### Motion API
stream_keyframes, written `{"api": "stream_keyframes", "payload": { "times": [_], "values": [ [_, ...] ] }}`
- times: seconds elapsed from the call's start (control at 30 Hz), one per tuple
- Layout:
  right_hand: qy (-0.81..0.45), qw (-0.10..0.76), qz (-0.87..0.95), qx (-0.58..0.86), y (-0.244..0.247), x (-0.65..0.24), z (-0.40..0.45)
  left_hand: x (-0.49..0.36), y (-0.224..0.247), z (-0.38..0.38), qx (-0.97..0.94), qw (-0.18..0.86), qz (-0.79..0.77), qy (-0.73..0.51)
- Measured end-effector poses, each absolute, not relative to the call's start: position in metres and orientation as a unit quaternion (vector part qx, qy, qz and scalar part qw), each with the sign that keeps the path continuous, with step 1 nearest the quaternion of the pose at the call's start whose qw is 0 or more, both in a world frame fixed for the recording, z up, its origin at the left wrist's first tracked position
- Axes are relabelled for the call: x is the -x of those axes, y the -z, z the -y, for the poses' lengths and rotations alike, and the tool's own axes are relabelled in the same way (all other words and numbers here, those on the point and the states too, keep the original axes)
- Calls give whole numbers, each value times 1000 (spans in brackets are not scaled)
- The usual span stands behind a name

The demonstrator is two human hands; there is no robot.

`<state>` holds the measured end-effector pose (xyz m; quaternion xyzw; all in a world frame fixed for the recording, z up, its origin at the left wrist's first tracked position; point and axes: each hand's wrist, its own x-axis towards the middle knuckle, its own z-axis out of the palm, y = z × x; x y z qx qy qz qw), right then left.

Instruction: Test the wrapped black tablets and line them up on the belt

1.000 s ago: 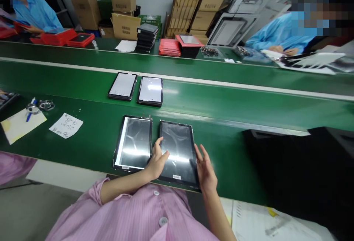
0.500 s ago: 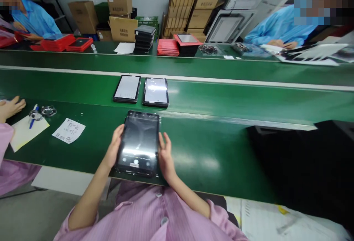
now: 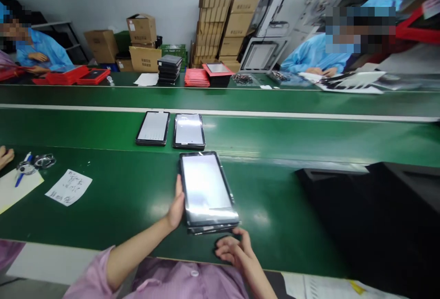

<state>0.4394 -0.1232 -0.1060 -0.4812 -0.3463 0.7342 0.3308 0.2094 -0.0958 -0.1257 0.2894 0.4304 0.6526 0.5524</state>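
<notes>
Left fingers (image 3: 178, 190) gripping stacked tablets (image 3: 206, 184), glossy rectangles, smooth green tabletop (image 3: 271, 239)

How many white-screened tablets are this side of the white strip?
3: one held tablet in the left hand; beyond it, a left tablet and right tablet side by side. Others may hide underneath.

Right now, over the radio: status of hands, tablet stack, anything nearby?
Left hand gripping tablet stack at its left edge. Right hand by near-right corner, contact unclear. Top screen lit. Another lit tablet just beyond.
</notes>
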Motion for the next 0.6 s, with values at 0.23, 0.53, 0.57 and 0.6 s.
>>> {"api": "stream_keyframes", "payload": {
  "times": [0.23, 0.53, 0.57, 0.6],
  "values": [
    [-791, 368, 235, 428, 98, -452, 58, -284, 123, -14, -266, 670, -348, -599],
    [-609, 521, 292, 522, 71, -447, -145, -237, 117, -23, -330, 514, -502, -612],
    [-597, 539, 283, 523, 69, -444, -156, -224, 115, -27, -334, 466, -543, -613],
    [-589, 552, 277, 522, 69, -438, -162, -209, 113, -31, -328, 424, -576, -617]
  ]
}}
